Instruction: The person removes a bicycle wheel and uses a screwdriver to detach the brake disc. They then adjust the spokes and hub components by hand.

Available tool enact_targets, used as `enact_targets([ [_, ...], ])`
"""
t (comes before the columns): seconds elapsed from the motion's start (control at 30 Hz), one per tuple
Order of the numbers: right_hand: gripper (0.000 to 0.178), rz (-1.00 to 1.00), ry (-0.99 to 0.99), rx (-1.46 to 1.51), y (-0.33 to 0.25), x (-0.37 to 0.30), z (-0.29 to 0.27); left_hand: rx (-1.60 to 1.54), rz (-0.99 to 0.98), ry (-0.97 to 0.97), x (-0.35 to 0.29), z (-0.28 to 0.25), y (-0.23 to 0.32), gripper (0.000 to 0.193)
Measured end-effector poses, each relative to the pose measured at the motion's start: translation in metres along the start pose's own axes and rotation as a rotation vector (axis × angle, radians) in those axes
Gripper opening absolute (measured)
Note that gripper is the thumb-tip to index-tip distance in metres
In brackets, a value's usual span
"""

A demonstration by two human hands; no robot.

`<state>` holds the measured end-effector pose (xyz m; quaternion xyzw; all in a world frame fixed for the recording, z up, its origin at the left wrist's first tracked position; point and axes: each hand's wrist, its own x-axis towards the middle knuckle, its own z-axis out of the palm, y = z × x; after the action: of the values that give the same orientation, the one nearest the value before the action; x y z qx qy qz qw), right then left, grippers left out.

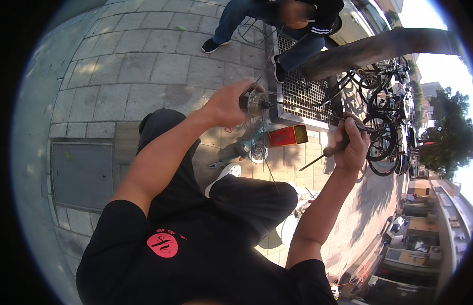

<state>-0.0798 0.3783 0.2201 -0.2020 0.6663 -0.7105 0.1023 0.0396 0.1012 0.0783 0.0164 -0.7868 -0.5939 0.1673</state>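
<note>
My left hand (227,105) is closed around a bicycle wheel hub (256,103), and thin spokes fan out from it. Across from it, my right hand (352,146) grips a screwdriver (313,163) with its thin shaft pointing down to the left. A thin rod also shows by the right fingertips; whether they pinch it I cannot tell. Below the hub, on the paving, lie a teal power tool (250,141) and a silvery round part (258,152). Between the hands stands a red open-topped box (282,136).
Another person (297,20) sits on the far side, feet by a metal grating (302,56). A leaning tree trunk (379,49) crosses above it. Several bicycles (386,117) stand at the right. My white shoe (226,175) is near the tool. A grey hatch cover (82,175) lies left.
</note>
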Motion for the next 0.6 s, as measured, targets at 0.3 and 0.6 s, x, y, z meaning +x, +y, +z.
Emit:
enact_targets([
  [0.3,0.028,0.039,-0.011,0.249,0.017,0.001,-0.029,-0.177,0.010,0.014,-0.002,0.001,-0.005,0.059],
  [0.6,0.027,0.048,-0.040,0.263,0.024,0.002,-0.026,-0.170,0.044,0.045,-0.004,0.001,-0.003,0.060],
])
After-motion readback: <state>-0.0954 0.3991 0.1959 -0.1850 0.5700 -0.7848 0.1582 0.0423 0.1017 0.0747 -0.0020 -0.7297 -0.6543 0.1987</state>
